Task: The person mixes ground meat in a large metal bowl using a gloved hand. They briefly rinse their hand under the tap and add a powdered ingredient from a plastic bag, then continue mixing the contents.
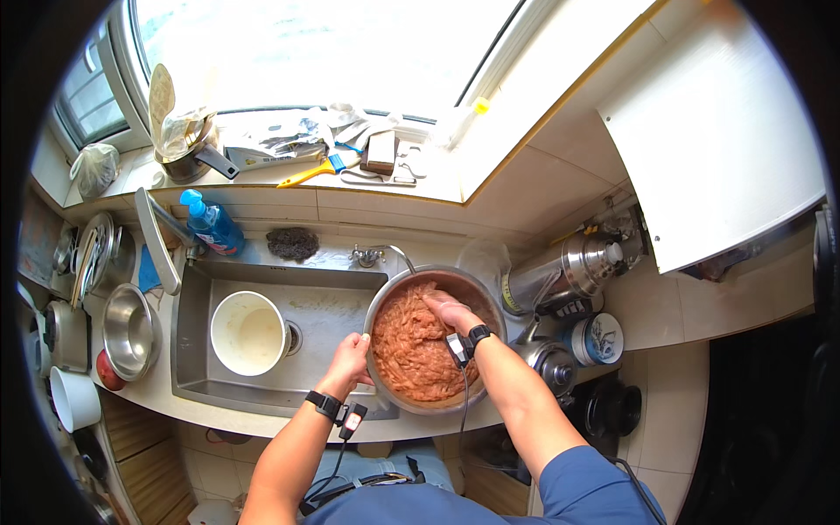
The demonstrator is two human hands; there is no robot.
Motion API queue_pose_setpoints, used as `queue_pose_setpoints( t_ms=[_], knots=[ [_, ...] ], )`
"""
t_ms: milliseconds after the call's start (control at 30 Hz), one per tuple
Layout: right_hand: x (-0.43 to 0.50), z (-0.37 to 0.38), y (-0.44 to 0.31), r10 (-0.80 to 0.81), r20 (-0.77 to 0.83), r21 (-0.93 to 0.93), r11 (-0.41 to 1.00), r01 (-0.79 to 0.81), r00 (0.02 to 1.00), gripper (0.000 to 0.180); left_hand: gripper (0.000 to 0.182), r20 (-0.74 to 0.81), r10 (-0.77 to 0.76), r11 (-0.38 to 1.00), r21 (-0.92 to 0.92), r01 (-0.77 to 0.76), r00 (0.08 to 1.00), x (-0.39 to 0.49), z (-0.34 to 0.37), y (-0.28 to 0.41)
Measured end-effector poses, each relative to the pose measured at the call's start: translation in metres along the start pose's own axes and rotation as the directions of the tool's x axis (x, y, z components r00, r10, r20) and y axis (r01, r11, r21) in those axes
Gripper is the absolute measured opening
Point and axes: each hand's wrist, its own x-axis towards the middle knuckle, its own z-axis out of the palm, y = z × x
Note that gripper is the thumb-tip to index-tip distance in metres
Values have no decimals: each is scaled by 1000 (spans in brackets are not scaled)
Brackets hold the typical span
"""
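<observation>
A large metal bowl (491,308) stands on the counter at the right end of the sink, overlapping the sink's edge. Raw minced meat (410,354) fills much of it. My left hand (350,361) grips the bowl's left rim, thumb on top. My right hand (449,310) reaches in from the right and presses into the upper part of the meat. It seems to wear a thin clear glove; its fingertips are partly buried, so their closure is unclear. Each wrist carries a black strap with a small cabled device.
A white tub (249,333) sits in the steel sink (197,367), under the tap (157,243). Right of the bowl stand a metal kettle (554,367) and a vacuum flask (558,275). Soap bottle (216,230) and scouring pad (293,244) line the back; a steel basin (130,331) is left.
</observation>
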Motion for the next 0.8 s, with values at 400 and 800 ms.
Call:
queue_pose_setpoints(
  t_ms=[400, 800],
  knots=[
    [-97, 84, 20, -221, 204, -828, 481, 288, 954, 64, 32, 3, -15, 1000, -19, 15, 1000, 5, -5, -10],
    [-103, -46, 45, 116, 54, 400, 908, -128, 992, 94, 33, 77, -32, 998, -50, 36, 997, 2, -5, -8]
  ],
)
